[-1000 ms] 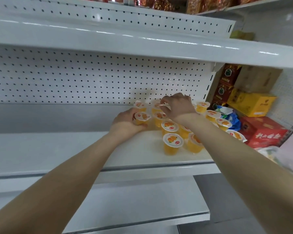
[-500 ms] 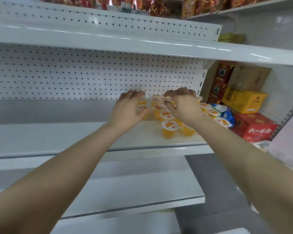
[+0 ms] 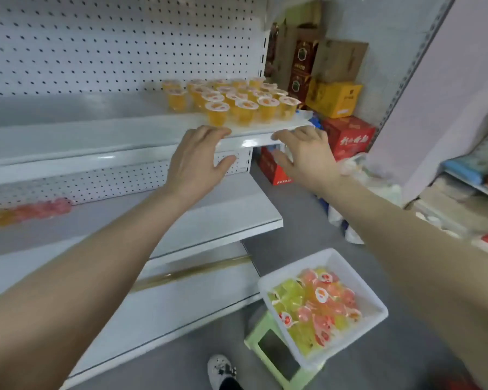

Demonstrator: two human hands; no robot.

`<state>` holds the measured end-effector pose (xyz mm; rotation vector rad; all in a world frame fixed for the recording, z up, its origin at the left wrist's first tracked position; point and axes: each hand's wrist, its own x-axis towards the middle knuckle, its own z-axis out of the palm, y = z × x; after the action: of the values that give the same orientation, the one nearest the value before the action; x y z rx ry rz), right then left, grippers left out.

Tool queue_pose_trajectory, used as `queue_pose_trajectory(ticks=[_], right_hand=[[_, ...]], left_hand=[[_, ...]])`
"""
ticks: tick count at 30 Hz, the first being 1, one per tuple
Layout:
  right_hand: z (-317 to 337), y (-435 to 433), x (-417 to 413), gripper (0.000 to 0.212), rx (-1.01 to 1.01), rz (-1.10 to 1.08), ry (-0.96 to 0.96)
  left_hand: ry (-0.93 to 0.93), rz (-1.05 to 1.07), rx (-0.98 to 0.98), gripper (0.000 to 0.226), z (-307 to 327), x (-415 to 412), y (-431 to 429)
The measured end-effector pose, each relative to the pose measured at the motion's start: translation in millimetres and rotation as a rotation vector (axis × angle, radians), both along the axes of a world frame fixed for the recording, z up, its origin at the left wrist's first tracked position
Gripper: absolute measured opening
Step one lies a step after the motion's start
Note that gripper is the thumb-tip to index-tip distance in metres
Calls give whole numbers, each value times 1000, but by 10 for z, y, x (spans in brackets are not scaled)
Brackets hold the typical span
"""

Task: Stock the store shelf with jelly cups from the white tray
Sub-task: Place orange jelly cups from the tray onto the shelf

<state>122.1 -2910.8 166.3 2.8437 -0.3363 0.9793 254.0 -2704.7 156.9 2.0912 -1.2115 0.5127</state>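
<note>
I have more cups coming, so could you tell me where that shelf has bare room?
The shelf is bare left of the orange jelly cups, back to the pegboard. The right end is crowded with cups. A narrow front strip lies above both hands.

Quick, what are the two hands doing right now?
Left hand: open, holding nothing.
Right hand: open, holding nothing.

Green stool (image 3: pixel 268 330), red box (image 3: pixel 348 135), yellow box (image 3: pixel 333 98).
</note>
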Motion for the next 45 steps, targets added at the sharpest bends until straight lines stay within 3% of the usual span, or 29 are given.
queue_pose_trajectory(ticks=[5,9,19,30,40,45], right_hand=[[-563,-179,-919,41,44,-81,82],[-1084,-532,-1508,29,97,-185,134],[-2354,-1486,-2475,31,378,-358,271],[-3803,-2550,-2757,41,634,-435,511],[-4791,-2739,-2818,46,703,-394,721],[-5131,-2665,-2705,44,653,-396,1029]], left_hand=[[68,-106,82,45,-531,-644,-287],[112,-181,164,44,-970,-1056,-599],[214,-287,398,41,-2152,-1712,-1657],[408,-252,572,41,-3655,-2007,-2648],[509,-288,683,41,-4644,-2117,-2911],[501,-285,701,38,-4898,-2137,-2894]])
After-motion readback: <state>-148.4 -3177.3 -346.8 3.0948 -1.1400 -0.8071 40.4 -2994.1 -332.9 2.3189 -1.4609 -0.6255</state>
